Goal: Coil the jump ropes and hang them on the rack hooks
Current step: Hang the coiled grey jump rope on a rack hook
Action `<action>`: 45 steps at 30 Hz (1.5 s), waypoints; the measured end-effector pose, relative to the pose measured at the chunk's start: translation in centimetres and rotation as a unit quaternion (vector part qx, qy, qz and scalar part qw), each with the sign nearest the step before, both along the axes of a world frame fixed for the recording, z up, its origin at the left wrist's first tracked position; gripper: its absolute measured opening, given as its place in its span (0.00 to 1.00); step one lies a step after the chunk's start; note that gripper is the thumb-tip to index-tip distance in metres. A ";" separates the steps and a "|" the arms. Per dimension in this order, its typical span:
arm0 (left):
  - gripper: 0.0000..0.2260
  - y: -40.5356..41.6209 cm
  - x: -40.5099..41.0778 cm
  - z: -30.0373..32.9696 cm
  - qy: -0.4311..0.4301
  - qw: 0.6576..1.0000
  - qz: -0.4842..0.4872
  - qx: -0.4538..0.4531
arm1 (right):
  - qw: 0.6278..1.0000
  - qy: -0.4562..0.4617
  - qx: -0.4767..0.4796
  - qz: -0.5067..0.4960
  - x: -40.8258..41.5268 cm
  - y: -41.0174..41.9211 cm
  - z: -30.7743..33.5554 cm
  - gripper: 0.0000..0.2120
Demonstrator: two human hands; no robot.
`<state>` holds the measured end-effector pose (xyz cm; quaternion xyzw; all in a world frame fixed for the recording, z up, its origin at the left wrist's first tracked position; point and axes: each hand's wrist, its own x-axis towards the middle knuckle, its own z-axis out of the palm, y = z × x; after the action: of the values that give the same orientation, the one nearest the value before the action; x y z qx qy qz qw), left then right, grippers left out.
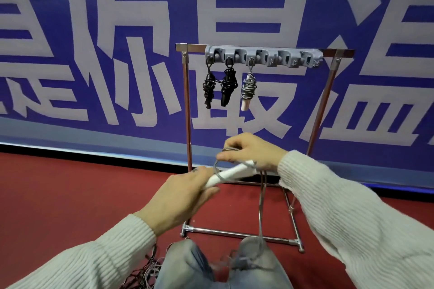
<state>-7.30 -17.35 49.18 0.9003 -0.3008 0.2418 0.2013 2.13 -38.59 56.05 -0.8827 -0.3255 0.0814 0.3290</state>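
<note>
My left hand (180, 197) grips the white handles (231, 173) of a grey jump rope, held level in front of me. My right hand (251, 151) pinches a loop of the grey cord (261, 213) at the handles' far end; the rest of the cord hangs down to my lap. Beyond stands a metal rack (187, 110) with a grey hook strip (263, 56) on its top bar. Two coiled black ropes (209, 88) (227, 87) and one coiled grey rope with white handles (248, 90) hang from the left hooks. The hooks to the right are bare.
More loose ropes (146, 270) lie tangled on the red floor by my left knee. A blue banner (94, 54) with large white characters covers the wall behind the rack. My knees in jeans (187, 263) fill the bottom centre.
</note>
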 end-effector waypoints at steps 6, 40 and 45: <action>0.09 -0.5 0.5 1.4 0.071 0.931 0.105 -0.342 | 0.981 0.137 0.131 -0.042 -4.3 0.7 -5.7 0.10; 0.05 0.7 -3.9 0.3 0.206 0.943 -0.096 -0.242 | 0.937 0.273 0.207 0.073 -5.4 0.4 -3.8 0.09; 0.17 1.3 -2.5 0.9 0.282 0.781 -0.048 -0.555 | 0.957 0.248 0.149 0.017 -7.8 0.8 -7.9 0.15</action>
<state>-9.85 -16.06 50.12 0.6454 -0.0870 0.0918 0.7533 -5.71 -37.83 48.17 -0.7697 -0.2571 0.2542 0.5262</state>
